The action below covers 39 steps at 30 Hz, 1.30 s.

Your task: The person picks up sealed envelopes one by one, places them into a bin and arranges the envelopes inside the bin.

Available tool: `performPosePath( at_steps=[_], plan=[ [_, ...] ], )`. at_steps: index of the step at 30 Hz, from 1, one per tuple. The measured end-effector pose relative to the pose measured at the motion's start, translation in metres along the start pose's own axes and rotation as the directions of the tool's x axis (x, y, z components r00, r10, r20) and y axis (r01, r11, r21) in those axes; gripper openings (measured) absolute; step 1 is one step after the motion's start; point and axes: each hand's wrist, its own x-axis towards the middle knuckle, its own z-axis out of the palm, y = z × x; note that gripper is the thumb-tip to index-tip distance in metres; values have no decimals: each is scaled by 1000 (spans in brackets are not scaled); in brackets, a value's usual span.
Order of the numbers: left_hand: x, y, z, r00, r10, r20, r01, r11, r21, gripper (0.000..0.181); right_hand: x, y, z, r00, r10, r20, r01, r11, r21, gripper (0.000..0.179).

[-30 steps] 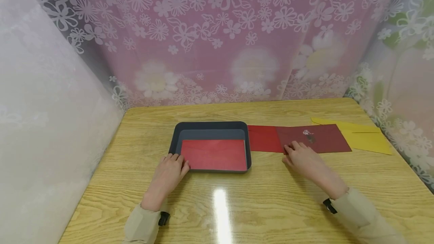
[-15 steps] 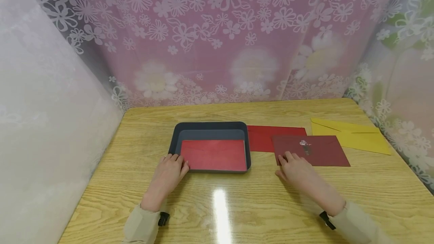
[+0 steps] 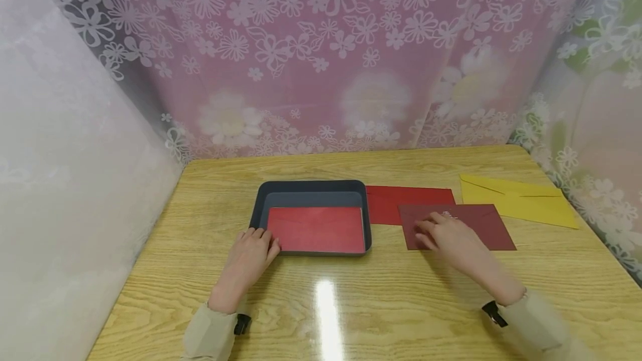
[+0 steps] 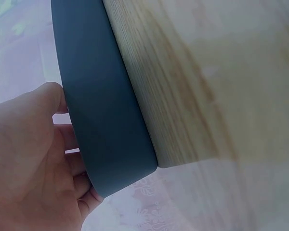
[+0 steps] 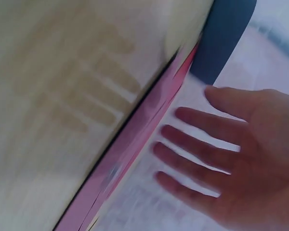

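My left hand point(image 3: 250, 254) is at the near left corner of a dark grey tray point(image 3: 312, 185), its fingers hooked over the rim. In the left wrist view the tray's outer wall point(image 4: 103, 110) hides parts of those fingers. A red envelope point(image 3: 316, 229) lies flat inside the tray. Over a maroon envelope point(image 3: 481, 228) with a small white print hovers my right hand point(image 3: 448, 238), partly covering it. Seen from the right wrist, the fingers point(image 5: 197, 159) are spread and apart from the envelope. That maroon envelope overlaps a bright red envelope point(image 3: 388, 205) beside the tray.
Farther right, yellow envelopes point(image 3: 526, 205) lie near the table's right edge. The wood-grain table point(image 3: 381, 305) meets a pink flowered curtain point(image 3: 311, 60) at the back, with pale sheets at both sides.
The maroon envelope has slid towards me and slightly left under my right hand, uncovering more of the bright red one. The right hand has then lifted off it. The left hand stays put.
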Motion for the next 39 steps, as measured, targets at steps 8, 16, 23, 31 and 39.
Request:
performPosePath(
  at_steps=[8,16,23,31,39],
  plan=[
    [-1,0,1,1000,3,-1,-3,1000,-5,36,5,69,2,995,98,5,-97,994,-53,34],
    [-2,0,2,1000,4,11,-4,1000,-9,36,0,87,6,987,125,97,-120,992,-48,58],
    [-1,0,1,1000,8,-10,-8,1000,-9,36,5,95,6,982,117,148,-120,993,8,57],
    [-1,-1,1,999,20,-29,-20,1000,-3,38,8,102,7,954,169,247,-201,973,112,57],
    [0,-2,2,1000,9,-5,-9,1000,5,38,3,101,8,978,116,171,-131,988,79,62]
  ],
)
